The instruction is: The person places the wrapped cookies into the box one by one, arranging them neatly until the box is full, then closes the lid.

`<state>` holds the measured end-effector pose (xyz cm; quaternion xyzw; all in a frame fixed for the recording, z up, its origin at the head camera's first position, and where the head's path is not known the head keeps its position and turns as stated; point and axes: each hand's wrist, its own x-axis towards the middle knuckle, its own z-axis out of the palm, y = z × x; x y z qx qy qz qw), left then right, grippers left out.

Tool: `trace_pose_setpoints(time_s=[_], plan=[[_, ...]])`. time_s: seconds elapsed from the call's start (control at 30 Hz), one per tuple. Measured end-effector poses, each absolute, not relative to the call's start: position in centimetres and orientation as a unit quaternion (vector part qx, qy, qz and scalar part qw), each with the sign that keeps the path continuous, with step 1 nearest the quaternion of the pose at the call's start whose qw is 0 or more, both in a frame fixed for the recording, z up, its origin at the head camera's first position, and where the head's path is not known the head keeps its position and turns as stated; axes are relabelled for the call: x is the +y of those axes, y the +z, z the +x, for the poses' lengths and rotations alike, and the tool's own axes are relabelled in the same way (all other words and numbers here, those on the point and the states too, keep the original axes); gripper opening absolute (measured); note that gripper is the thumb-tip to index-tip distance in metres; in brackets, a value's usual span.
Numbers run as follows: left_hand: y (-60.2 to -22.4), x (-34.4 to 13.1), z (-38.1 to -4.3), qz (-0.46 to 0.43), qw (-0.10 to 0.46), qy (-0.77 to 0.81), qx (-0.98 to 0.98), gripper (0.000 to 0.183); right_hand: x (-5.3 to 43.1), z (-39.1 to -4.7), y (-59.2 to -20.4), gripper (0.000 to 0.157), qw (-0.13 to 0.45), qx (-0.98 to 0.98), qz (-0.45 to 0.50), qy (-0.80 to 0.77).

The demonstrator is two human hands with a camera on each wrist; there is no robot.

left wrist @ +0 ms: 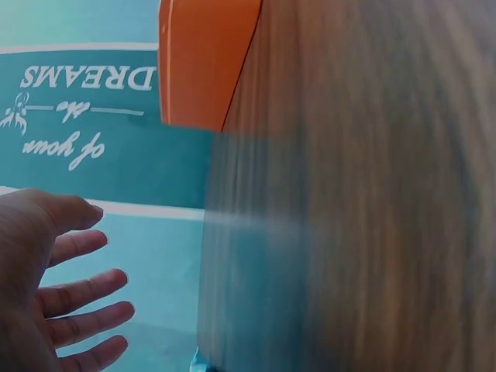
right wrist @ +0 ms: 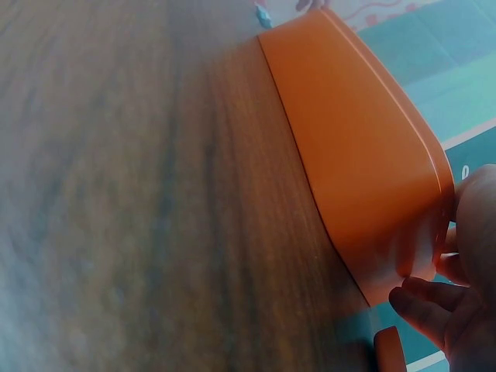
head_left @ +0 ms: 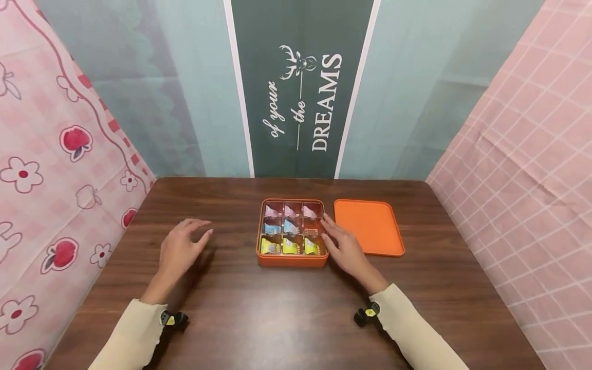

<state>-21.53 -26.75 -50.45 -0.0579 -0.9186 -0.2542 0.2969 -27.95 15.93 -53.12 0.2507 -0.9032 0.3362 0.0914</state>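
An orange box (head_left: 292, 261) with several compartments stands on the table. Its far row holds pink-wrapped sweets (head_left: 291, 209) and its near row yellow-wrapped ones (head_left: 290, 246). Two blue-wrapped sweets (head_left: 291, 226) lie in the middle row, whose right compartment shows no blue wrapper. Against the box's right side, my right hand (head_left: 348, 252) rests its fingertips; the right wrist view shows them on the orange wall (right wrist: 364, 155). My left hand (head_left: 180, 249) hovers left of the box, fingers spread and holding nothing. Past it peeks a small blue-and-white object (right wrist: 263, 15), mostly hidden.
To the right of the box lies a flat orange lid (head_left: 369, 227). The dark wooden table (head_left: 277, 318) meets a green curtain (head_left: 296, 159) at its far edge. Pink printed cloths hang along the left and right sides.
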Motion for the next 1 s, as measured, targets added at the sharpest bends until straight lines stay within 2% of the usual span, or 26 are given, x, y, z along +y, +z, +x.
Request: trace_pose_setpoints(time_s=[0.53,0.73,1.0], plan=[[-50.1,-29.1,-21.2,-0.011,0.271,-0.232,-0.934,0.031,15.8,-27.7,-53.3,0.048,0.107,-0.902,0.251,0.335],[-50.1,-30.1,-21.5,0.016,0.24,-0.222,-0.945,0.037,15.7,-27.8,-53.4,0.048,0.117,-0.9,0.255,0.335],[-50.2,-31.0,-21.5,0.025,0.202,-0.216,-0.955,0.045,15.7,-27.8,-53.5,0.05,0.102,-0.906,0.244,0.332]])
